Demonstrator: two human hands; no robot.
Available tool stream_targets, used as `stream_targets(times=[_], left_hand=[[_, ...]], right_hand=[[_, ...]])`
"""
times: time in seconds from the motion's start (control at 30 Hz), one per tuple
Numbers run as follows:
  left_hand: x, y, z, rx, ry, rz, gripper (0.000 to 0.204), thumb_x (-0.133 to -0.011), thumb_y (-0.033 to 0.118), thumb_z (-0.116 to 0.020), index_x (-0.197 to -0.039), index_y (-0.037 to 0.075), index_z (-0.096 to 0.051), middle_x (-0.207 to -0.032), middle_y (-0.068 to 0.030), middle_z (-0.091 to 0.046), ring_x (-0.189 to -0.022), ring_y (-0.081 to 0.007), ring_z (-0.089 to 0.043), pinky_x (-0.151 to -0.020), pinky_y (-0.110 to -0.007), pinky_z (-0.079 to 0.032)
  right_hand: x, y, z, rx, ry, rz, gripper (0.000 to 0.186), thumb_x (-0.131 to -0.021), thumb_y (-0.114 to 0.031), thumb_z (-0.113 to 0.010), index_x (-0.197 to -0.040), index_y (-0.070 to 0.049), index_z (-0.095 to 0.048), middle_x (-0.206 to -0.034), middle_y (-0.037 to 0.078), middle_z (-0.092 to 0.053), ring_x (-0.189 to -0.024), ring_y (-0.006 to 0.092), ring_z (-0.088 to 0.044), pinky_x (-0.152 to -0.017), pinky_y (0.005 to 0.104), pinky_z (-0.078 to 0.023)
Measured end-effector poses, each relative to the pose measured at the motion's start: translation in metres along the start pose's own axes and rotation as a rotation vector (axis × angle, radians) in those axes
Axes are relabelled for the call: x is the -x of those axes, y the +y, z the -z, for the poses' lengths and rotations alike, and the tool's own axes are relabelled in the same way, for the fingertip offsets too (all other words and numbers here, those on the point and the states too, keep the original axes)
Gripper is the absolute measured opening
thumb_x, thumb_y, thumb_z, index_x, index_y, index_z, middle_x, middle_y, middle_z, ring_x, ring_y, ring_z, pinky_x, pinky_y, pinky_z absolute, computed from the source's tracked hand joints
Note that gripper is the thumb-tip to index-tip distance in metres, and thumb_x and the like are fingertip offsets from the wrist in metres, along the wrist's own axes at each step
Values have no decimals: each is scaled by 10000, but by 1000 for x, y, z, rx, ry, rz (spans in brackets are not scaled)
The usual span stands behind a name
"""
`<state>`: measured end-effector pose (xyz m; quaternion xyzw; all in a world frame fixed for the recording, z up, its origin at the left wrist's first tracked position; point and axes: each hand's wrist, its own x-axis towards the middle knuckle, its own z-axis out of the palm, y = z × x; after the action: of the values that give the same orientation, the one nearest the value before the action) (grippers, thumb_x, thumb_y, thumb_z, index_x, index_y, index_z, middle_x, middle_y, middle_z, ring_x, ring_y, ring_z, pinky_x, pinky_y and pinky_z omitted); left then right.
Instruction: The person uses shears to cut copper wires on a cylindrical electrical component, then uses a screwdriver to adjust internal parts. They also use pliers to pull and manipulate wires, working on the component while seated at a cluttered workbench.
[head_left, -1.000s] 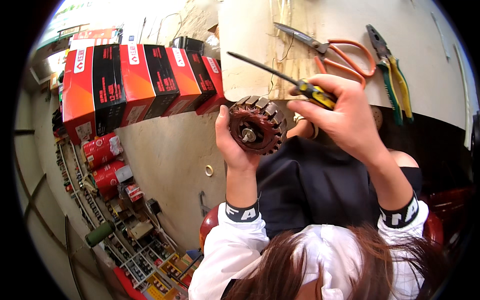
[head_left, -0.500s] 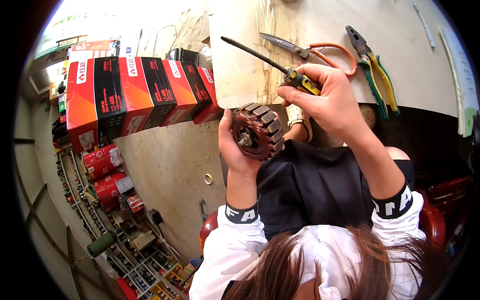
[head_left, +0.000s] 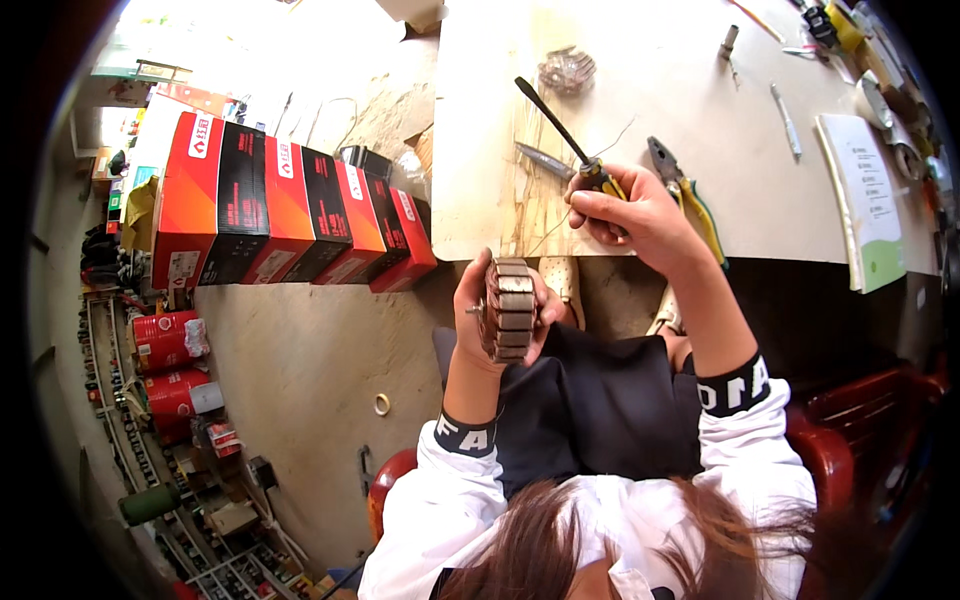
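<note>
My left hand [head_left: 478, 335] grips a round motor core [head_left: 514, 308] with segmented metal poles, copper windings and a short shaft, turned edge-on below the worktable's edge. My right hand [head_left: 625, 215] is closed on the yellow-and-black handle of a screwdriver [head_left: 550, 117], its dark blade pointing up and left over the table [head_left: 755, 215]. Partly behind that hand, scissors [head_left: 542, 160] lie on the table; their handles are mostly hidden. Pliers [head_left: 700, 215] with green-and-yellow handles lie to the right. A crumpled tangle [head_left: 566, 72], its material unclear, rests farther back.
Red-and-black boxes [head_left: 240, 200] form a row at the left, above red drums [head_left: 165, 340] and shelving. A booklet [head_left: 860, 210], a white pen [head_left: 785, 120] and assorted tools lie on the table's right. My legs and a red chair [head_left: 820, 450] are below, with a tape ring [head_left: 381, 404] on the floor.
My left hand has moved lower and turned the core from an angled face to edge-on. My right hand has lowered slightly, its screwdriver pointing more steeply upward. The view now takes in more tabletop.
</note>
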<state>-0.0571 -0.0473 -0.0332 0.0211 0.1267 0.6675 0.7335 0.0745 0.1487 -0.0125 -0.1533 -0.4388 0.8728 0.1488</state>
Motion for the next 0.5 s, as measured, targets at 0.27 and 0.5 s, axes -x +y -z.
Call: stream_targets(times=[0.27, 0.5], left_hand=[[-13, -21, -19, 49, 147, -113, 799, -974, 605, -287, -967, -139, -579, -816, -249, -551, -535, -377, -611, -387, -388, -562], [-21, -23, -11, -61, 61, -164, 725, -991, 533, -338, -1014, -140, -607, -891, -247, -601, -778, -361, -625, -450, -406, -593]], right_hand=[[1, 6, 0, -140, -21, 86, 122, -942, -102, -645, -1018, -15, -605, -820, 45, -656, -561, 29, -494, -472, 165, -358], [3, 6, 3, -69, 111, 131, 97, -948, -83, -643, -991, -6, -603, -827, 69, -678, -637, 66, -605, -569, 177, -488]])
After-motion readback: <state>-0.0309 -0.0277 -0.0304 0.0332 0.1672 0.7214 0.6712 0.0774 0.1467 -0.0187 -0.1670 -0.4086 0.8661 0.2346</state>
